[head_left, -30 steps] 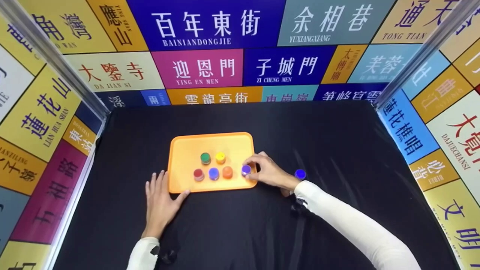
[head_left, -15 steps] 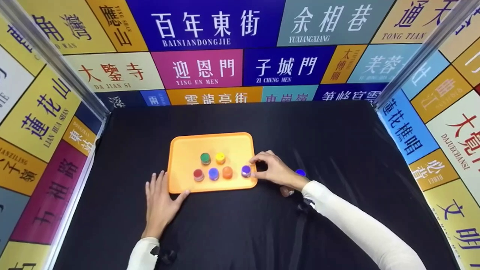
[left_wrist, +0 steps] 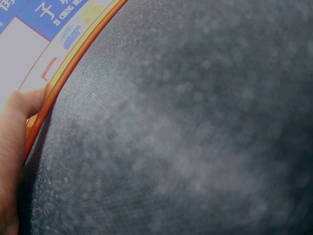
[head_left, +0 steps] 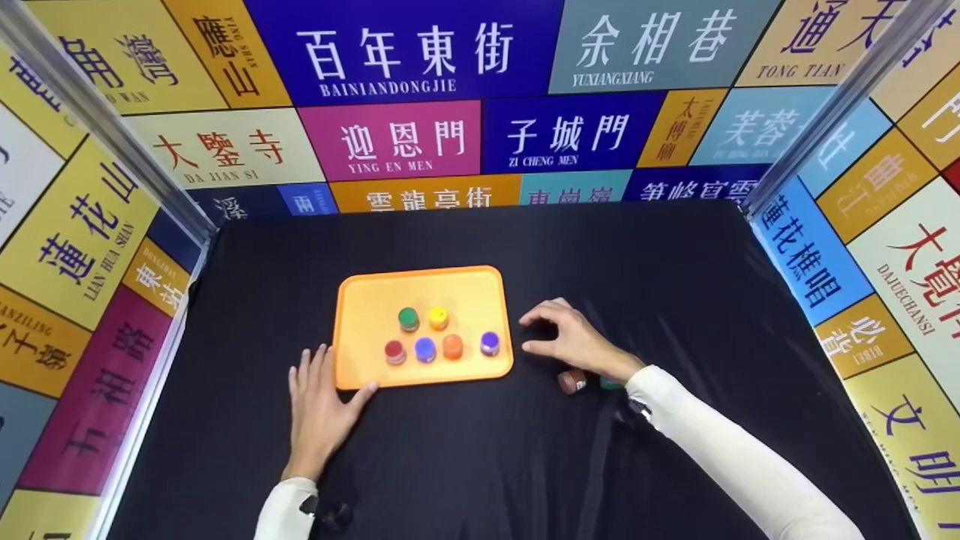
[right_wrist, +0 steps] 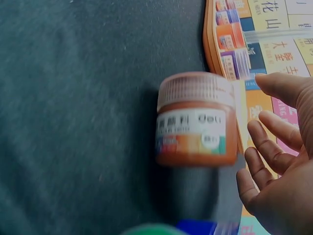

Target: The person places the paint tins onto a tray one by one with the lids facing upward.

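Note:
My left hand (head_left: 321,412) rests at the near left corner of the orange tray (head_left: 420,289), fingers straight along its side and thumb on its rim (left_wrist: 73,63). My right hand (head_left: 570,341) is just off the tray's right edge, fingers loosely bent around nothing. Nearest to it on the tray stands a purple paint jar (head_left: 490,343). An orange jar (head_left: 452,346), a blue jar (head_left: 425,349) and a dark red jar (head_left: 395,352) stand left of that in a row. Behind them are a green jar (head_left: 408,319) and a yellow jar (head_left: 438,318).
On the black cloth (head_left: 450,465), a brown paint jar (right_wrist: 195,122) stands below my right hand. Beside it are another green jar (right_wrist: 152,231) and a blue jar (right_wrist: 198,227), mostly covered by my right wrist in the head view. Sign-patterned panels (head_left: 390,139) border the table.
My right hand has let go of the purple jar on the tray and drawn back to the right, past the edge. The left hand stays in place.

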{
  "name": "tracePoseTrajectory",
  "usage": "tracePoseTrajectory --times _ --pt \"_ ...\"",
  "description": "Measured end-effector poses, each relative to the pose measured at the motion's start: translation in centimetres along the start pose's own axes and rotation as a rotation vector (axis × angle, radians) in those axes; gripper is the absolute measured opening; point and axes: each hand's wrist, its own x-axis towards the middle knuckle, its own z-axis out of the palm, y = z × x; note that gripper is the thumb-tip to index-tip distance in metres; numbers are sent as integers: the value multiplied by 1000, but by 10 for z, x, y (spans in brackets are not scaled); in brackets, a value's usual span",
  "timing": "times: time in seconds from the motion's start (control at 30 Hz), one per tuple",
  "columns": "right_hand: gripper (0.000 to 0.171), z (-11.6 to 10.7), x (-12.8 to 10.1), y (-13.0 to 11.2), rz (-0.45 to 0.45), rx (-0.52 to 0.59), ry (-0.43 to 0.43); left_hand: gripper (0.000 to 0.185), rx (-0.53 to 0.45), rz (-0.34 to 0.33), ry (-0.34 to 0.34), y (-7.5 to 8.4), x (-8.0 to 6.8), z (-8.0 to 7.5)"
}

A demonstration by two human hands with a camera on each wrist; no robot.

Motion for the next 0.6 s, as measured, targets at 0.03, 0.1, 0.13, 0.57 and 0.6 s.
tracePoseTrajectory --times 0.03,0.1,0.13,0.57,0.6 --pt "39 -2 -2 1 4 -2 7 103 -1 0 -2 0 0 0" --pt "39 -7 -6 4 10 -12 21 102 -3 2 0 0 0 1" --pt "39 -9 -8 5 9 -19 29 102 -2 2 1 0 0 1" --pt "38 -45 -42 18 2 -26 120 103 -4 -9 -13 0 0 0" --pt "38 -48 -45 20 -1 -19 127 103 -5 -13 -18 0 1 0"
